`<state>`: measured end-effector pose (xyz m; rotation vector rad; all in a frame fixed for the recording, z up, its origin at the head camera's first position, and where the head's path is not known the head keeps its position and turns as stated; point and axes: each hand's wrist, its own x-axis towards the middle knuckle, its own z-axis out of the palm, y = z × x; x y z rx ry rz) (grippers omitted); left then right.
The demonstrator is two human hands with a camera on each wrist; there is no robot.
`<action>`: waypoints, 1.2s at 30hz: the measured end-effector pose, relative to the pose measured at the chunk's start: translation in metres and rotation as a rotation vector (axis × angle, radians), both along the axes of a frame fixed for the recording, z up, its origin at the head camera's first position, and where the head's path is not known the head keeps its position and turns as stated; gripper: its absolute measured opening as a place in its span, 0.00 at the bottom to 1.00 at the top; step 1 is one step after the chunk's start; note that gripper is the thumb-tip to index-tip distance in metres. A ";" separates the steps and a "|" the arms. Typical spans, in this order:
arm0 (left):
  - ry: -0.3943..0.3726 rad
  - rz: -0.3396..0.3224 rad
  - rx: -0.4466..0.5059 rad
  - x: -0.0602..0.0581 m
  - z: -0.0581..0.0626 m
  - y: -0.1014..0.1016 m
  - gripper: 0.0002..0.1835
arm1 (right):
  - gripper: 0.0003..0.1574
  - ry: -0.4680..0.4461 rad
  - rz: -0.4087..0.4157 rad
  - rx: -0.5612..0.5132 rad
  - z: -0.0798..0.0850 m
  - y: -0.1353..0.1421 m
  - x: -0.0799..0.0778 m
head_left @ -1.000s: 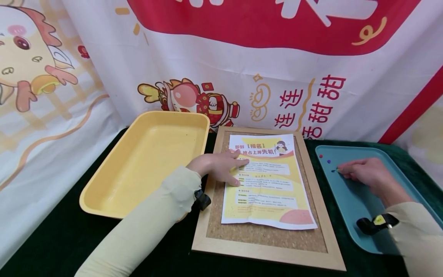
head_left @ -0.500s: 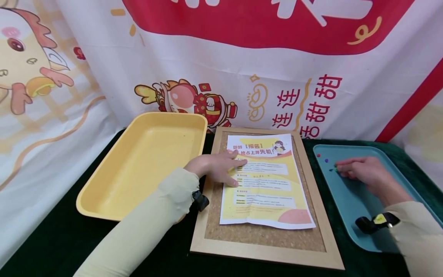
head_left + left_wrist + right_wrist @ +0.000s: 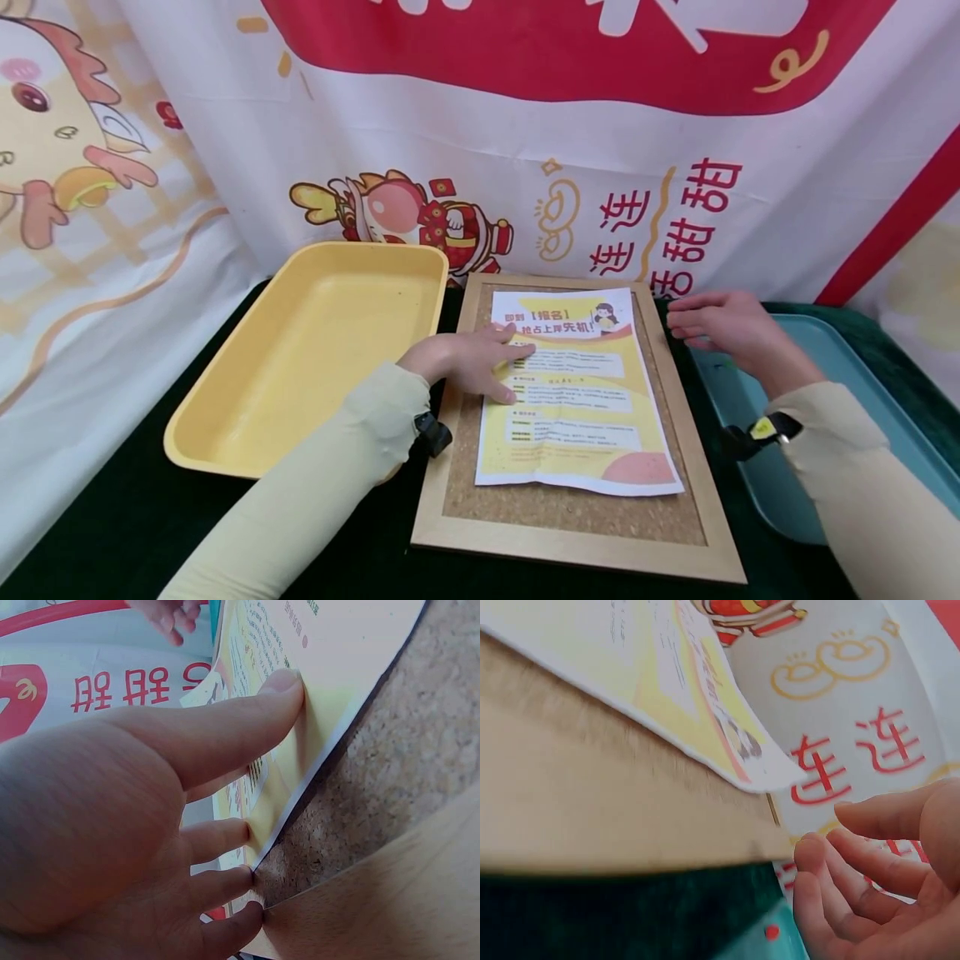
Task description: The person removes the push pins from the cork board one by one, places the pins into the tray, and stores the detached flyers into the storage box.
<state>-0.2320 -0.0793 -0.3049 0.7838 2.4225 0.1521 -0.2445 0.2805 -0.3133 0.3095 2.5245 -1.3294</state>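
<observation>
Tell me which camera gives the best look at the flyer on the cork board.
The head view: the whole flyer lies flat on the cork board, with the left hand pressing its left side. The left wrist view shows only its edge under the fingers; the right wrist view shows one lifted corner.

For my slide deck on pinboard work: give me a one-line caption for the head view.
Left hand presses a flyer flat on a cork board while the right hand hovers beside its frame.

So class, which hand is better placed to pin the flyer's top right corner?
Probably the right hand: it hovers beside the flyer's top right corner, by the cork board's frame. The left hand lies flat on the flyer's left side, holding it down. Whether the right holds a pin can't be seen.
</observation>
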 end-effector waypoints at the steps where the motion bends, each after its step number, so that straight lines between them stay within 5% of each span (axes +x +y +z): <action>1: 0.000 0.000 0.001 0.000 0.000 0.000 0.44 | 0.41 0.006 0.003 -0.008 0.000 -0.005 -0.003; 13: 0.002 0.000 0.004 0.000 0.000 -0.001 0.44 | 0.37 0.025 -0.014 -0.089 -0.003 -0.036 -0.020; 26: -0.001 -0.016 -0.006 -0.001 0.000 0.000 0.45 | 0.37 -0.024 -0.012 -0.097 -0.011 -0.035 -0.017; 36: 0.005 -0.009 -0.001 0.000 0.000 0.000 0.44 | 0.35 -0.119 -0.060 -0.201 -0.018 -0.034 -0.018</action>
